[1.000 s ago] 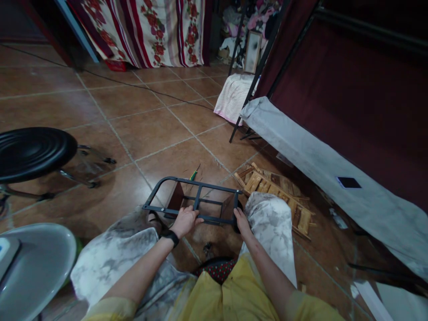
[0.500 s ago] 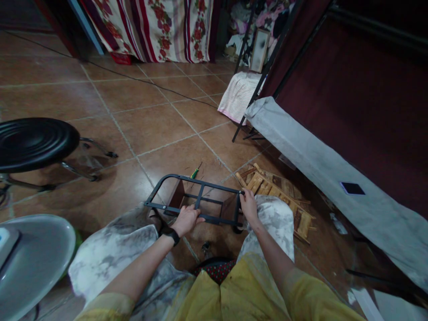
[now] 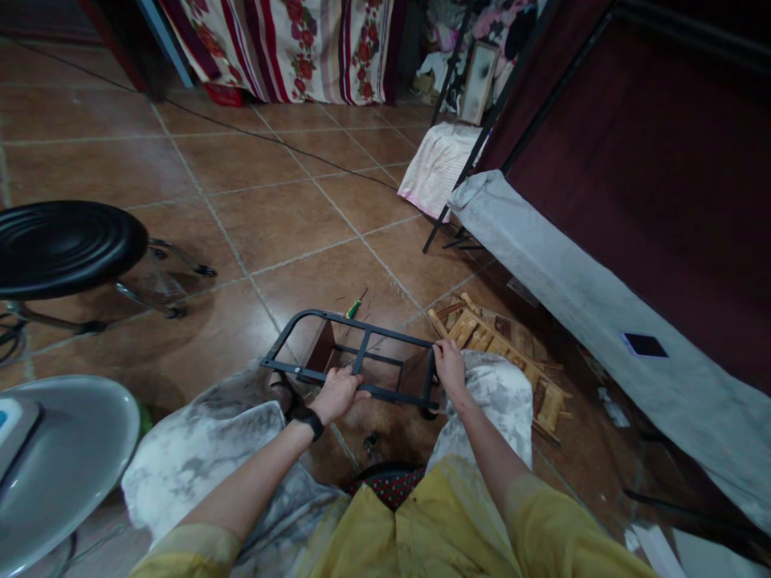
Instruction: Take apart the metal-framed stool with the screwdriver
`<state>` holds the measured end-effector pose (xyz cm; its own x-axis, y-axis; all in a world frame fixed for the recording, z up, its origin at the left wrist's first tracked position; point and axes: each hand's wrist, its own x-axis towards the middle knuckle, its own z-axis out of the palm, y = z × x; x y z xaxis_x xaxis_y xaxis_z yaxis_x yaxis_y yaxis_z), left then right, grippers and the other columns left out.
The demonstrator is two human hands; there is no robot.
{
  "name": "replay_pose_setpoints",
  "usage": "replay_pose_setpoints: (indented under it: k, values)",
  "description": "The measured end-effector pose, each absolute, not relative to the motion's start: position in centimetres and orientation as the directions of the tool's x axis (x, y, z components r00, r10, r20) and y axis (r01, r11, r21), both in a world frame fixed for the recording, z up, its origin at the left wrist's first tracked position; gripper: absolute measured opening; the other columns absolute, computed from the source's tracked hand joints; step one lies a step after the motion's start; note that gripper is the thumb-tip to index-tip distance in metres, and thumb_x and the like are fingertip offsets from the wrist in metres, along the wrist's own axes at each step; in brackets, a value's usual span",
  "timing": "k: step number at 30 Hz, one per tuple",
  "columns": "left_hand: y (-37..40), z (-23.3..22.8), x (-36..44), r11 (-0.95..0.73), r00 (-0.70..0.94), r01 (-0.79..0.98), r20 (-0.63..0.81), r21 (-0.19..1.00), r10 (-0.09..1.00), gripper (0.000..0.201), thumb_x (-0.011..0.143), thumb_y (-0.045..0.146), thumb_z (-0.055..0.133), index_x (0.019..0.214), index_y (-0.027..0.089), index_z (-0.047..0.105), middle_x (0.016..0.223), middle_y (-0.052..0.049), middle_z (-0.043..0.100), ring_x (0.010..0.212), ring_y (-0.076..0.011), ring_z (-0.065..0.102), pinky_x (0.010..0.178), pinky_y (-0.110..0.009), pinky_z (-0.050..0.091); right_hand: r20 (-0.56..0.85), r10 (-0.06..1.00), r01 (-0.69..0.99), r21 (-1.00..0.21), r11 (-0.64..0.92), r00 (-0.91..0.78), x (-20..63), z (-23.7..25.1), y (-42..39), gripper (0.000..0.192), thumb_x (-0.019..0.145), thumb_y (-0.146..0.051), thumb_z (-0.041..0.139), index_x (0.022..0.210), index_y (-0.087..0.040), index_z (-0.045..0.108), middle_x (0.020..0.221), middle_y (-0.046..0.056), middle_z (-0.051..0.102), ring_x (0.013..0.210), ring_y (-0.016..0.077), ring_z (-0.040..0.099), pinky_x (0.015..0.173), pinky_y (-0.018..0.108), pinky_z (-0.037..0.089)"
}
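Note:
A dark metal frame with brown side panels (image 3: 363, 351) stands between my knees, one of its corners rounded. My left hand (image 3: 338, 393), with a black band at the wrist, is closed around the near bar beside the middle crosspiece. At the frame's right end, my right hand (image 3: 449, 366) grips the corner, its fingertips curled over the bar. Just beyond the frame, a green-handled screwdriver (image 3: 354, 307) lies on the tiles.
Slatted wooden pieces (image 3: 506, 341) lie on the floor to the right. A black round stool (image 3: 66, 245) and a grey oval tray (image 3: 90, 449) are at left. A phone (image 3: 644, 345) rests on the grey-covered ledge (image 3: 566, 273). A cable (image 3: 271, 138) crosses the floor.
The view has shifted slightly, so the surroundings sit a little differently in the picture. Both hands keep their places on the metal frame.

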<state>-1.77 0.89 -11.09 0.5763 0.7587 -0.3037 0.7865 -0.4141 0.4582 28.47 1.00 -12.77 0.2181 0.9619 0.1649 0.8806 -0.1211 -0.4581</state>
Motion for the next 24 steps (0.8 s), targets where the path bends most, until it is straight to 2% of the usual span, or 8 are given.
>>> replay_pose_setpoints:
  k: [4,10,20,24]
  values:
    - [0.86,-11.22,-1.78,-0.411,0.57,0.787,-0.286,0.46,0.77,0.042,0.084,0.056,0.044,0.086,0.019,0.064,0.094,-0.01,0.058,0.095,-0.0248,0.053,0.086,-0.038,0.032,0.168,0.96,0.878,-0.462,-0.124,0.224,28.4,-12.81,0.99,0.027,0.091,-0.032,0.037,0.094,-0.02,0.061,0.094,0.008,0.057,0.093,0.0204,0.051,0.087,0.033,0.039]
    - [0.96,-11.34,-1.86,-0.413,0.573,0.785,-0.286,0.462,0.768,0.042,0.084,0.055,0.043,0.084,0.019,0.064,0.093,-0.01,0.059,0.095,-0.0247,0.053,0.085,-0.038,0.032,0.176,0.963,0.871,-0.481,-0.097,0.204,28.34,-12.74,0.57,0.031,0.091,-0.032,0.036,0.108,-0.019,0.058,0.104,0.009,0.057,0.101,0.0209,0.05,0.091,0.034,0.038]
    - [0.88,-11.66,-1.75,-0.41,0.57,0.786,-0.286,0.462,0.77,0.041,0.083,0.055,0.046,0.083,0.019,0.064,0.093,-0.01,0.059,0.097,-0.0249,0.053,0.085,-0.037,0.032,0.172,0.964,0.887,-0.448,-0.109,0.205,28.49,-12.76,0.77,0.027,0.091,-0.028,0.035,0.097,-0.018,0.059,0.097,0.009,0.058,0.096,0.0204,0.051,0.089,0.033,0.039]
    - [0.84,-11.79,-1.81,-0.426,0.574,0.783,-0.261,0.454,0.776,0.041,0.085,0.054,0.044,0.083,0.018,0.064,0.09,-0.01,0.06,0.096,-0.0249,0.053,0.084,-0.037,0.033,0.166,0.962,0.862,-0.496,-0.109,0.217,28.44,-12.68,0.83,0.027,0.09,-0.029,0.036,0.1,-0.018,0.058,0.1,0.01,0.059,0.099,0.0209,0.051,0.092,0.035,0.038]
